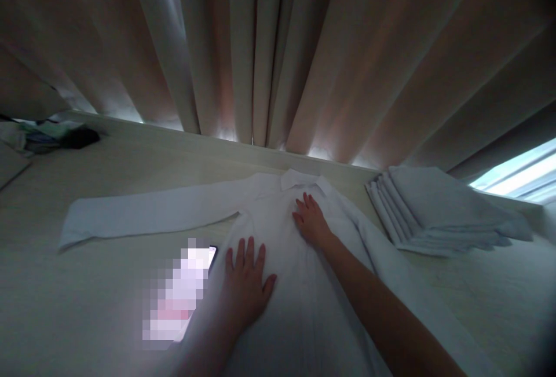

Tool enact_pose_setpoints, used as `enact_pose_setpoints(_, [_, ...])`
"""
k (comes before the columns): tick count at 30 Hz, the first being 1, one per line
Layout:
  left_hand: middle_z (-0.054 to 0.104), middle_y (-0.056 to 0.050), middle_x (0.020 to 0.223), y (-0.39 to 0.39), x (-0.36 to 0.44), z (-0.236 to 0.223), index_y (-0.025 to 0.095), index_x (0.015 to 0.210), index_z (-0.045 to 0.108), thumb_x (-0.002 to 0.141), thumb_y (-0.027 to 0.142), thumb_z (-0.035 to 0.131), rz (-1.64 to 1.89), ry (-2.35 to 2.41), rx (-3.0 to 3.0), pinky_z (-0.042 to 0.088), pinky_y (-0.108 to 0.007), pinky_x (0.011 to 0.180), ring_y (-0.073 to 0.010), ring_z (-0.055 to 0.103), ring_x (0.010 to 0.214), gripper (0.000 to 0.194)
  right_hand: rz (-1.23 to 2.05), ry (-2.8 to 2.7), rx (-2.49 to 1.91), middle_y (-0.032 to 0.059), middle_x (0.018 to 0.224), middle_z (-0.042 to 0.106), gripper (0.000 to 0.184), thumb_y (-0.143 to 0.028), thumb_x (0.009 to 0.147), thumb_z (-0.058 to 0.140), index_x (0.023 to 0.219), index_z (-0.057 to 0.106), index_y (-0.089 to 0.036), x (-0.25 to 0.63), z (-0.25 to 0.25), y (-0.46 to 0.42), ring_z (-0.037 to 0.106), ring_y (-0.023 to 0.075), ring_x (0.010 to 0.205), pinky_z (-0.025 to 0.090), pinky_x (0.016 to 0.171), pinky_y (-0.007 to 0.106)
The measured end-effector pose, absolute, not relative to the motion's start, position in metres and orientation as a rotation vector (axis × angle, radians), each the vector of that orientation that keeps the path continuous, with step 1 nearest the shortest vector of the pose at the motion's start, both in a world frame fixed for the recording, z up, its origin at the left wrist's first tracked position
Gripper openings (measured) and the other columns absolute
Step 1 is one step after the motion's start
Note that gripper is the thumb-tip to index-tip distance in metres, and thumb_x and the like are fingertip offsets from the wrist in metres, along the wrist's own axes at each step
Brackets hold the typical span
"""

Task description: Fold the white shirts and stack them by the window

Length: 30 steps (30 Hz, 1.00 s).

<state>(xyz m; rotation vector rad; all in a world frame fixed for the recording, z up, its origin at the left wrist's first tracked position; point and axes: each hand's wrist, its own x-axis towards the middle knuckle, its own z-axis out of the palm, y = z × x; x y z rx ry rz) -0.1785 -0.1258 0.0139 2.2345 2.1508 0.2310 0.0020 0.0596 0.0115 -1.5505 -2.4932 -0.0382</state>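
Observation:
A white long-sleeved shirt [286,307] lies spread out with its collar toward the curtains. One sleeve stretches straight out to the left; the other runs down the right side, partly behind my right forearm. My left hand [247,284] rests flat on the shirt's left side, fingers spread. Higher up, just below the collar, my right hand [311,220] lies on the chest with its fingers apart. Neither hand grips anything. A phone [212,255] with a lit, blurred-out screen lies left of my left hand, below the outstretched sleeve.
At the right, several folded white garments [434,203] lie in a leaning stack. Dark and green cloth items [65,135] sit at the far left. Long beige curtains [269,47] hang along the back edge of the pale surface [143,163]. Daylight enters at the right.

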Motion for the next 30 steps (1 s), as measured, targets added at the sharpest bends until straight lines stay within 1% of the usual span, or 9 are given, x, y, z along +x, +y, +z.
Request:
enact_pose_setpoints(2, [0.019,-0.011,0.144,-0.128,-0.178,0.014,0.02,0.136,0.028,0.081,0.054,0.03,0.25,2.16,2.253,0.002,-0.054,0.104,-0.0316,0.004,0.133,0.064,0.025,-2.638,-1.459,0.0094,0.146,0.011,0.059,-0.049,0.087,0.028,0.135,0.029,-0.015,0.005,0.005,0.034,0.006,0.0258,0.132,0.01,0.104,0.042])
enact_pose_setpoints(5, [0.019,-0.011,0.144,-0.13,-0.177,0.014,0.02,0.135,0.028,0.082,0.054,0.03,0.27,2.175,2.286,0.003,-0.055,0.103,-0.0317,0.005,0.132,0.063,0.082,-2.721,-1.457,0.0088,0.146,0.012,0.062,-0.05,0.088,0.021,0.138,0.021,-0.015,0.008,-0.002,0.013,0.004,0.0243,0.132,0.007,0.105,0.044])
enact_pose_setpoints(8, [0.021,-0.012,0.144,-0.131,-0.176,0.014,0.02,0.135,0.028,0.083,0.053,0.03,0.285,2.172,2.33,0.004,-0.054,0.103,-0.0313,0.007,0.132,0.062,0.109,-2.702,-1.531,0.0095,0.145,0.012,0.061,-0.049,0.089,0.019,0.139,0.02,-0.014,0.009,0.003,0.007,0.004,0.0247,0.132,0.007,0.105,0.046])
enact_pose_setpoints(11, [0.023,-0.013,0.143,-0.133,-0.177,0.016,0.02,0.134,0.03,0.083,0.053,0.03,0.271,2.184,2.325,0.006,-0.054,0.103,-0.0318,0.009,0.132,0.061,0.146,-2.666,-1.601,0.0119,0.145,0.009,0.062,-0.048,0.089,0.02,0.139,0.018,-0.012,0.012,0.017,-0.006,0.004,0.0261,0.132,0.01,0.104,0.047])
enact_pose_setpoints(15, [0.021,-0.014,0.143,-0.15,-0.177,0.022,0.02,0.135,0.028,0.083,0.051,0.032,0.249,2.142,2.356,0.007,-0.053,0.102,-0.033,0.008,0.132,0.061,0.14,-2.715,-1.503,0.0112,0.146,0.004,0.064,-0.05,0.088,0.022,0.14,0.014,-0.013,0.032,0.033,-0.056,0.0,0.0262,0.132,0.01,0.104,0.047])
enact_pose_setpoints(19, [0.018,-0.012,0.145,-0.184,-0.173,0.025,0.023,0.137,0.023,0.083,0.052,0.033,0.251,2.025,2.451,0.005,-0.054,0.102,-0.0326,0.003,0.132,0.062,0.162,-2.798,-1.42,0.0105,0.146,0.002,0.064,-0.052,0.087,0.023,0.14,0.013,-0.016,0.065,0.031,-0.126,-0.001,0.0273,0.132,0.011,0.104,0.048])
enact_pose_setpoints(22, [0.019,-0.01,0.144,-0.208,-0.174,0.023,0.025,0.136,0.024,0.082,0.054,0.032,0.21,1.967,2.481,0.004,-0.056,0.101,-0.0332,0.004,0.132,0.062,0.15,-2.794,-1.459,0.0111,0.145,0.003,0.064,-0.052,0.087,0.025,0.14,0.015,-0.017,0.086,0.022,-0.166,0.001,0.0288,0.132,0.012,0.103,0.05])
enact_pose_setpoints(27, [0.02,-0.007,0.145,-0.224,-0.182,0.013,0.027,0.136,0.025,0.083,0.055,0.027,0.162,1.956,2.497,0.004,-0.056,0.101,-0.0319,0.006,0.132,0.06,0.063,-2.716,-1.543,0.0103,0.145,0.007,0.061,-0.05,0.088,0.025,0.139,0.019,-0.018,0.105,0.013,-0.19,0.003,0.0286,0.132,0.009,0.103,0.052])
enact_pose_setpoints(30, [0.018,-0.007,0.145,-0.224,-0.185,0.012,0.027,0.136,0.024,0.084,0.056,0.025,0.144,1.939,2.527,0.004,-0.055,0.101,-0.0313,0.006,0.132,0.06,0.065,-2.702,-1.558,0.0096,0.145,0.008,0.06,-0.05,0.088,0.026,0.139,0.02,-0.019,0.107,0.016,-0.192,0.004,0.0279,0.132,0.01,0.103,0.051])
